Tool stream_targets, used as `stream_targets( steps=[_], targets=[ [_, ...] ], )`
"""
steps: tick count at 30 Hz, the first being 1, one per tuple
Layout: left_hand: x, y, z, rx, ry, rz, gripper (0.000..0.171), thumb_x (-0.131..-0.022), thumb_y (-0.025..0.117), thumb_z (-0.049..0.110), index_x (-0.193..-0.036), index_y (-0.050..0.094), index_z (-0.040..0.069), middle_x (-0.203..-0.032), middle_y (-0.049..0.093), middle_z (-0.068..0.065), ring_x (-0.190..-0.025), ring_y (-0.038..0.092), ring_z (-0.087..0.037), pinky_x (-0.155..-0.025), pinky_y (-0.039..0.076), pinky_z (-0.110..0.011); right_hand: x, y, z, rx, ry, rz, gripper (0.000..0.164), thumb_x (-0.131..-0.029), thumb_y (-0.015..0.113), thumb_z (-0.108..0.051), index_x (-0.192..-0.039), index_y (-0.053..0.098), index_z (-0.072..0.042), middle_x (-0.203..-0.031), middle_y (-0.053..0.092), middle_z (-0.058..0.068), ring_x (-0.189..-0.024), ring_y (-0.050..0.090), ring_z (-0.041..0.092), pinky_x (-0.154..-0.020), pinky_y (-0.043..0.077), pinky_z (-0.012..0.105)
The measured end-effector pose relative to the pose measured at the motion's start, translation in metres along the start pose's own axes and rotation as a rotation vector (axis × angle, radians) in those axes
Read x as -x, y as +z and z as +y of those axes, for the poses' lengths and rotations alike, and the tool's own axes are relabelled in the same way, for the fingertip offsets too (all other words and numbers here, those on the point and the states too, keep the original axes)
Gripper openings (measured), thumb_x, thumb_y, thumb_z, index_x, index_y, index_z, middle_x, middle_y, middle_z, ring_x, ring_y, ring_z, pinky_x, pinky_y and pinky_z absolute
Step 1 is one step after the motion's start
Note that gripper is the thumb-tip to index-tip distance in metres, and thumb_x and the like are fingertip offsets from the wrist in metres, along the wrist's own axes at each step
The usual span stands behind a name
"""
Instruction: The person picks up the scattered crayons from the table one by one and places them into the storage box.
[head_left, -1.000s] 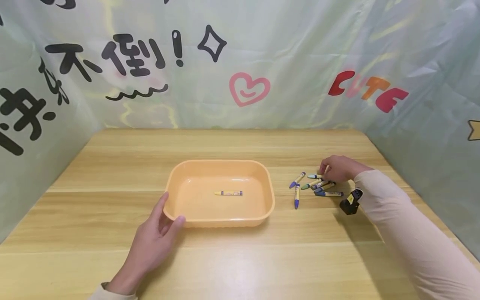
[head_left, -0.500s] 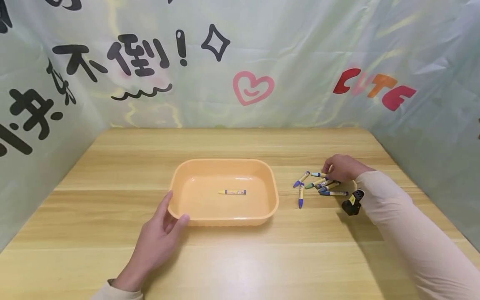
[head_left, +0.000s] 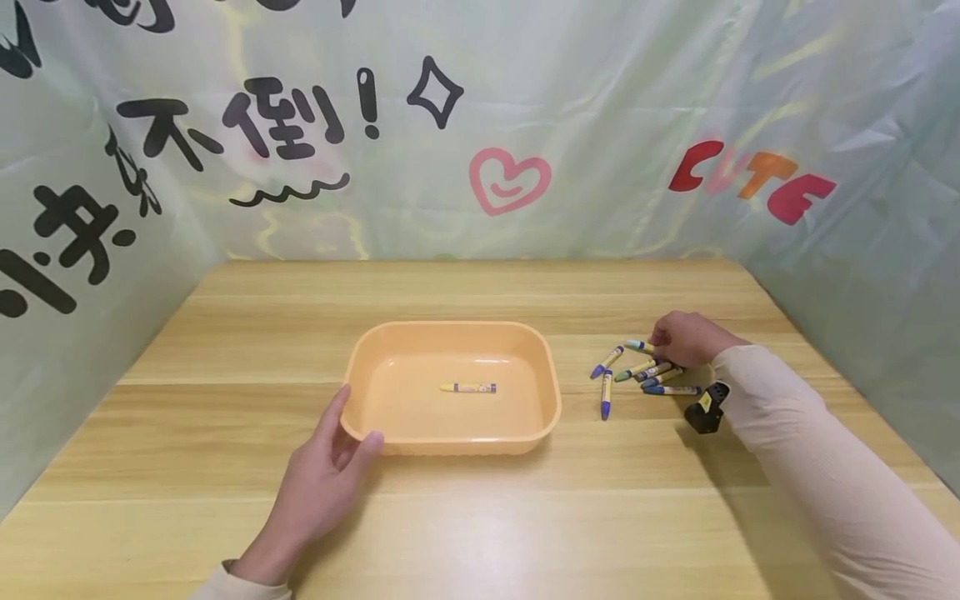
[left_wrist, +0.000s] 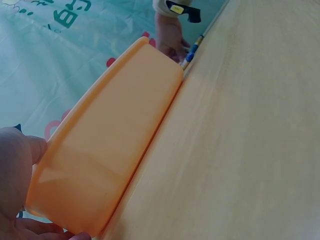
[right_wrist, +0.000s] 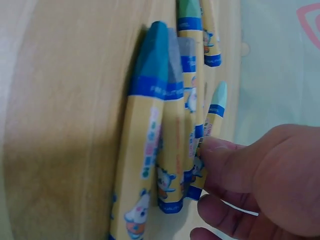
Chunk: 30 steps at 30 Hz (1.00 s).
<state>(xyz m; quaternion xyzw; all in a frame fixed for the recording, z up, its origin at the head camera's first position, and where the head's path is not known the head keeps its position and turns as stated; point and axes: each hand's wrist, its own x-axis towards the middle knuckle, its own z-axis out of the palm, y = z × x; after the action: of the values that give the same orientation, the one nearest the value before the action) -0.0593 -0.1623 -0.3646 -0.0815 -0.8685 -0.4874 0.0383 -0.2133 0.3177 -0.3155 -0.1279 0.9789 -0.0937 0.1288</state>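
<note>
A light orange plastic basin (head_left: 405, 418) stands mid-table, with a yellow crayon (head_left: 468, 388) lying inside. My left hand (head_left: 321, 479) grips its near left corner, the thumb at the front rim and the fingers at the left side. To the right of the basin, my right hand (head_left: 692, 337) is over the far side of a loose group of crayons. It pinches a mint-green crayon (right_wrist: 216, 112) between thumb and fingers near the blunt end; the fingers are partly hidden. A teal-tipped crayon (right_wrist: 142, 135) and several others lie close beside it.
Two blue-violet crayons, one lying slanted (head_left: 609, 360) and one pointing toward me (head_left: 606, 398), are between basin and group. A black wrist camera (head_left: 707, 408) hangs under the right sleeve. Printed cloth (head_left: 585, 217) walls in the wooden table (head_left: 525, 517).
The mint-green crayon has tilted slightly in my right hand, its tip shifting up. My left hand keeps its hold on the basin. The whole view has shifted a little.
</note>
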Motion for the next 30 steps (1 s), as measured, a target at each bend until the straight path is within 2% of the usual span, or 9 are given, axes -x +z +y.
stream_targets(
  steps=[5, 14, 19, 25, 30],
  targets=[
    [0.000, 0.000, 0.001, -0.007, -0.004, -0.003, 0.079, -0.098, 0.058, 0.038, -0.156, 0.013, 0.007, -0.149, 0.033, -0.023, -0.125, 0.049, -0.037, -0.097, 0.045, -0.034, 0.002, -0.006, -0.006, -0.036, -0.005, 0.043, 0.011, -0.091, 0.057, -0.003, -0.094, 0.063, 0.006, -0.087, 0.065, 0.014, -0.081, 0.061, 0.030, -0.072, 0.054, 0.047],
    [0.001, -0.001, 0.002, -0.016, -0.003, -0.008, 0.079, -0.098, 0.057, 0.038, -0.156, 0.013, 0.007, -0.150, 0.033, -0.023, -0.124, 0.050, -0.038, -0.096, 0.047, -0.036, 0.000, -0.008, -0.016, -0.033, -0.031, 0.120, 0.011, -0.087, 0.056, 0.004, -0.094, 0.062, 0.008, -0.090, 0.065, 0.019, -0.085, 0.061, 0.036, -0.076, 0.053, 0.052],
    [0.004, -0.001, 0.001, -0.010, -0.035, -0.012, 0.079, -0.098, 0.058, 0.037, -0.156, 0.013, 0.008, -0.150, 0.033, -0.022, -0.126, 0.048, -0.036, -0.098, 0.045, -0.035, -0.001, -0.007, -0.024, -0.034, -0.066, 0.105, 0.012, -0.088, 0.056, 0.003, -0.097, 0.062, 0.009, -0.092, 0.065, 0.019, -0.089, 0.062, 0.038, -0.079, 0.053, 0.052],
    [-0.002, 0.000, 0.002, 0.010, -0.001, -0.007, 0.079, -0.098, 0.057, 0.038, -0.156, 0.013, 0.007, -0.150, 0.032, -0.024, -0.128, 0.046, -0.036, -0.099, 0.044, -0.034, -0.002, -0.011, -0.025, -0.021, -0.033, 0.127, 0.012, -0.091, 0.056, 0.002, -0.099, 0.061, 0.009, -0.094, 0.064, 0.022, -0.091, 0.061, 0.040, -0.080, 0.053, 0.053],
    [-0.002, 0.000, 0.001, 0.011, -0.006, -0.006, 0.079, -0.098, 0.058, 0.036, -0.155, 0.013, 0.006, -0.149, 0.033, -0.025, -0.128, 0.046, -0.036, -0.098, 0.045, -0.035, -0.002, -0.012, -0.031, -0.036, -0.065, 0.126, 0.010, -0.094, 0.057, -0.002, -0.098, 0.060, 0.007, -0.093, 0.064, 0.019, -0.090, 0.061, 0.038, -0.079, 0.053, 0.052]
  ],
)
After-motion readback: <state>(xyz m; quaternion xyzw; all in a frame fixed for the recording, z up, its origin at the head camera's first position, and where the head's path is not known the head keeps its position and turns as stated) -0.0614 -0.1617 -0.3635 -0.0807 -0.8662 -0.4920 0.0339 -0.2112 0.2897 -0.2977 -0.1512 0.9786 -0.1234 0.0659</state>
